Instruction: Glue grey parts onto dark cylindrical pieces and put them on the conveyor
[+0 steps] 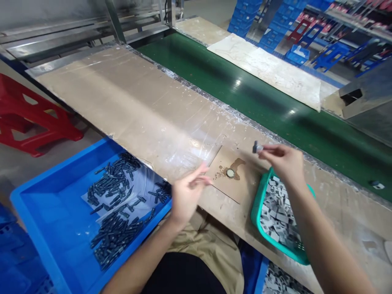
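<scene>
My right hand (283,157) is raised over the far side of the green basket. Thumb and fingers pinch a small part (256,147), dark at one end and light grey at the other, blurred by motion. My left hand (191,190) hovers above the table's near edge, left of a cardboard piece (226,192). Its fingers reach forward, slightly apart, and nothing shows in them. On the cardboard lies a small round cap (230,173) with a pale centre and dark rim, beside a brown wet stain. Grey plastic pieces (277,214) fill the green basket (263,228).
A blue tray (55,232) at the left holds many dark, thin parts (114,228). Beyond the tan tabletop (122,94) runs a green conveyor belt (214,73), with a dark-and-grey part (376,184) on its near side. A red stool (39,122) stands left.
</scene>
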`<state>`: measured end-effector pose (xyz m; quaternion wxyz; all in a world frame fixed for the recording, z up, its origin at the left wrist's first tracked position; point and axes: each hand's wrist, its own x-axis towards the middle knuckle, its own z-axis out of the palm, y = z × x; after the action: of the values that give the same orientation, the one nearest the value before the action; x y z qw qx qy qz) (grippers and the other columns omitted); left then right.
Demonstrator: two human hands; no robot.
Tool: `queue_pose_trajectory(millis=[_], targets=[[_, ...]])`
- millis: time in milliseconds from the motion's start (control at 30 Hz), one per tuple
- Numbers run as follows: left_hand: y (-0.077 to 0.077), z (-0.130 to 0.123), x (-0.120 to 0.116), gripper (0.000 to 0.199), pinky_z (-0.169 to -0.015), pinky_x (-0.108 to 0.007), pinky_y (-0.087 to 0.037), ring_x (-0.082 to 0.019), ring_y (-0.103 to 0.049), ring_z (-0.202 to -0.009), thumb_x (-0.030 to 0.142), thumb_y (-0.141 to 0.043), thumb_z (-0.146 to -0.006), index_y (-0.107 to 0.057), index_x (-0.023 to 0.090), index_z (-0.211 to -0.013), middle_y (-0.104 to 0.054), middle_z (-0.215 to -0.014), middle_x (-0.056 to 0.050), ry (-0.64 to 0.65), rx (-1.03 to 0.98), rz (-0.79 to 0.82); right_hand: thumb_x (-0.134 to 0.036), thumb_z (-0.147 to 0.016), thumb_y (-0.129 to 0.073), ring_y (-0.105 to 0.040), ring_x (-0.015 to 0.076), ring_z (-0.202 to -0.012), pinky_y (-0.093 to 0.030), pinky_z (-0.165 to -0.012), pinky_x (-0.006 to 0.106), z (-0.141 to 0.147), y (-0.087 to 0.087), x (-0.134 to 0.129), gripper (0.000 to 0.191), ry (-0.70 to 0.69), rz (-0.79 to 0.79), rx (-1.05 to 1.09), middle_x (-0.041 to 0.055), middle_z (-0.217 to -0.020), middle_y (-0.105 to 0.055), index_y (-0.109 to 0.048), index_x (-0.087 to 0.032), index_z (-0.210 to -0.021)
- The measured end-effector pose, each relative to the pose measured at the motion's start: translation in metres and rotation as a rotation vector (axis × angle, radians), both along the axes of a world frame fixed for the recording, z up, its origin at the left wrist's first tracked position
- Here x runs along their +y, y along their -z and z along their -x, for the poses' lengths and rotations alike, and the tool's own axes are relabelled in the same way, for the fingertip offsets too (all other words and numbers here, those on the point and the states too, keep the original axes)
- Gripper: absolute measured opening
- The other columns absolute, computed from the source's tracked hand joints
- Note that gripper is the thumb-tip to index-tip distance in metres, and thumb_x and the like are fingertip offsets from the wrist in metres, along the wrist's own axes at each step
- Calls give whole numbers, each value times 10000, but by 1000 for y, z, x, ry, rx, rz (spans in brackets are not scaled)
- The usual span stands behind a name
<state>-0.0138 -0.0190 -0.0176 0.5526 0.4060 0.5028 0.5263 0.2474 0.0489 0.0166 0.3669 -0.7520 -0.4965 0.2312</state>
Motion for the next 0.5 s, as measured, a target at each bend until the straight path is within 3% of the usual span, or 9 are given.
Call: queue_pose_trajectory(millis=[67,133,200,300,367,433,500], targets=[[8,31,-2,337,-734,-292,-559,-141,-657,-689,341,-630,-767,-690,173,-1052,-723,-916,-70,-236,205,6,-296,-641,-703,-687,299,-779,-522,-714,403,-41,6,29,244,163,-11,-105,91,-710,-710,-696,-129,-819],[23,66,-8,386,-721,-302,-549,-154,-648,-671,408,-609,-768,-677,154,-1051,-715,-871,-70,-419,397,56,-313,-672,-662,-675,338,-825,-505,-724,437,-75,8,46,232,225,-11,-170,87,-693,-699,-694,-129,-810],[44,104,-21,483,-758,-334,-537,-193,-658,-739,465,-571,-773,-621,144,-1130,-700,-923,-91,-471,562,132,-333,-688,-640,-665,361,-844,-496,-723,469,-95,5,47,215,237,-15,-212,77,-701,-691,-690,-157,-801],[86,156,-52,541,-899,-426,-478,-297,-619,-1021,486,-486,-796,-524,172,-1235,-640,-1152,-140,-295,837,321,-354,-721,-621,-652,346,-878,-482,-767,459,-98,-8,21,188,187,-35,-274,82,-777,-690,-680,-209,-824],[115,184,-78,541,-990,-495,-396,-368,-473,-1226,457,-447,-790,-515,163,-1239,-523,-1328,-174,-94,1042,387,-359,-754,-595,-646,304,-881,-468,-798,415,-89,-18,-9,177,117,-49,-322,82,-837,-688,-671,-227,-843],[141,204,-101,601,-1039,-529,-330,-401,-297,-1341,438,-412,-767,-490,108,-1263,-374,-1444,-207,61,1139,393,-363,-760,-587,-649,258,-797,-473,-749,373,-79,-22,-40,172,-33,-28,-405,67,-821,-689,-671,-228,-827],[161,217,-117,658,-1052,-555,-292,-405,-202,-1374,430,-390,-741,-463,70,-1287,-322,-1468,-224,169,1186,405,-380,-761,-582,-644,227,-685,-478,-662,347,-73,-19,-64,212,-212,50,-508,57,-773,-693,-679,-216,-853]])
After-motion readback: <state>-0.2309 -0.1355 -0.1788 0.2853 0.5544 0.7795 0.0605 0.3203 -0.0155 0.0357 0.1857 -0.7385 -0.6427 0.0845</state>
